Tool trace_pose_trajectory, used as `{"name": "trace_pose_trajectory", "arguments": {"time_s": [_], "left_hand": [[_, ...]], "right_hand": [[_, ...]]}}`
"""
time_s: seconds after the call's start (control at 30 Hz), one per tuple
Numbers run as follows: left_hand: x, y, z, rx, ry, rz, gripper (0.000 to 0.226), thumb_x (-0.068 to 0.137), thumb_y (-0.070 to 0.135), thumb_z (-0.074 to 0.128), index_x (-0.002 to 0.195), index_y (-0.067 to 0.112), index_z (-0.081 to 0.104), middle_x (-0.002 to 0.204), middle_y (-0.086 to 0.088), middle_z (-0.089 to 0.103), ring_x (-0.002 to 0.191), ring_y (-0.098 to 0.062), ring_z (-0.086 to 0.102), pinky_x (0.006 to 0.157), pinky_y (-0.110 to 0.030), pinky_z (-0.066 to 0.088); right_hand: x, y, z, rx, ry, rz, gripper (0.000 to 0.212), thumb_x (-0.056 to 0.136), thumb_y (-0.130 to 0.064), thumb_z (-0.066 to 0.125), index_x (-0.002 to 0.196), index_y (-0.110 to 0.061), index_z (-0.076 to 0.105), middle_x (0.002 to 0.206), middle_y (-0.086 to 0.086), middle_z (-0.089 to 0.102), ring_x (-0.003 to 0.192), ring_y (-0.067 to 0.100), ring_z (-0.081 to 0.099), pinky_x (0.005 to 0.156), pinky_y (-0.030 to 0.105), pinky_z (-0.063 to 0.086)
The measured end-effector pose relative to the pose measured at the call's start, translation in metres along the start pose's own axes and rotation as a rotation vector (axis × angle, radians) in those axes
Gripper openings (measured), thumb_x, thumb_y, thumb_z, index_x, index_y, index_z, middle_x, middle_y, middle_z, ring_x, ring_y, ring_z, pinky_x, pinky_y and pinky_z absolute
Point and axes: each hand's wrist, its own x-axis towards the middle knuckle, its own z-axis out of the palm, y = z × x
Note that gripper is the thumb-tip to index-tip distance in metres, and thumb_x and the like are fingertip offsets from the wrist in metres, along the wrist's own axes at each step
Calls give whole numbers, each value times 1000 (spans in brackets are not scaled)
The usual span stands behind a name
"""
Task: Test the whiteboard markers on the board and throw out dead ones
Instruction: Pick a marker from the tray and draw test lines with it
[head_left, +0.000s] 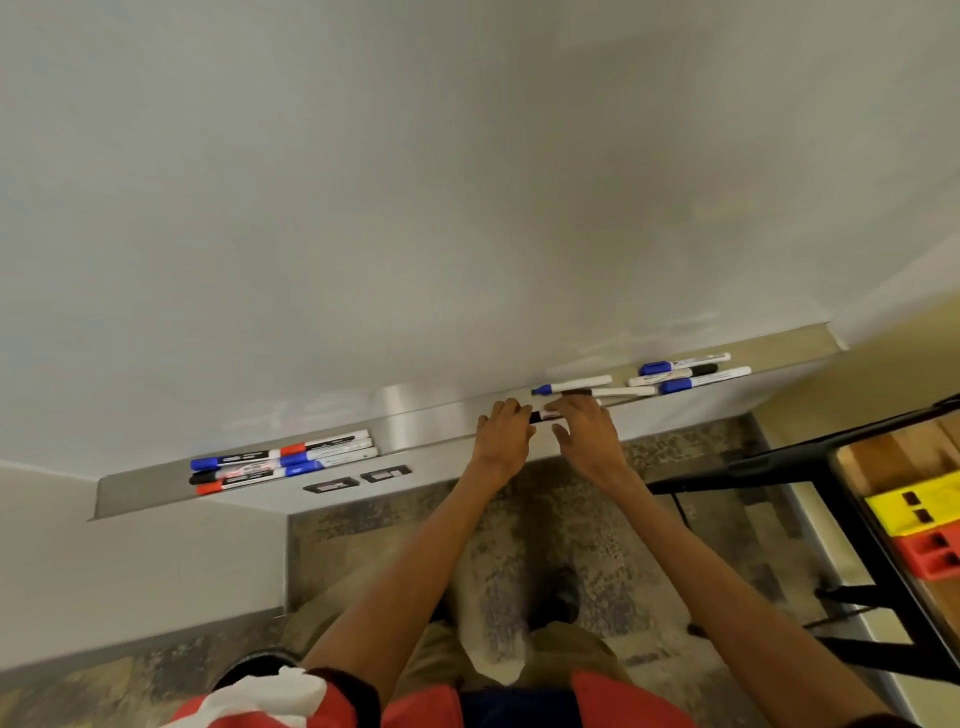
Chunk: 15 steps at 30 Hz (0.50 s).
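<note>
**Metal tray under the whiteboard**

Runs along the board's lower edge as a shallow metal tray, bare in its middle stretch. Carries at the left end a tight bundle of markers laid lengthwise, caps blue, red and black. Bears a pair of small dark labels on the front face, just right of that bundle. Holds right of centre a blue-capped marker with a white marker just beside it, and a black-ended marker at the front lip, mostly hidden. Holds near the right end a trio of markers, close together, two capped blue, one black.
</note>
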Motion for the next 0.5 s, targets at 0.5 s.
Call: {"name": "trace_pose_trajectory", "arguments": {"time_s": [0.5], "left_hand": [[-24, -2, -23, -78, 238, 36, 24, 98, 24, 60, 116, 12, 72, 103, -8, 75, 88, -26, 69, 90, -36, 50]], "right_hand": [[15, -10, -13, 8, -68, -328, 23, 96, -23, 62, 116, -13, 68, 114, 6, 70, 108, 26, 62, 97, 38, 42]]}}
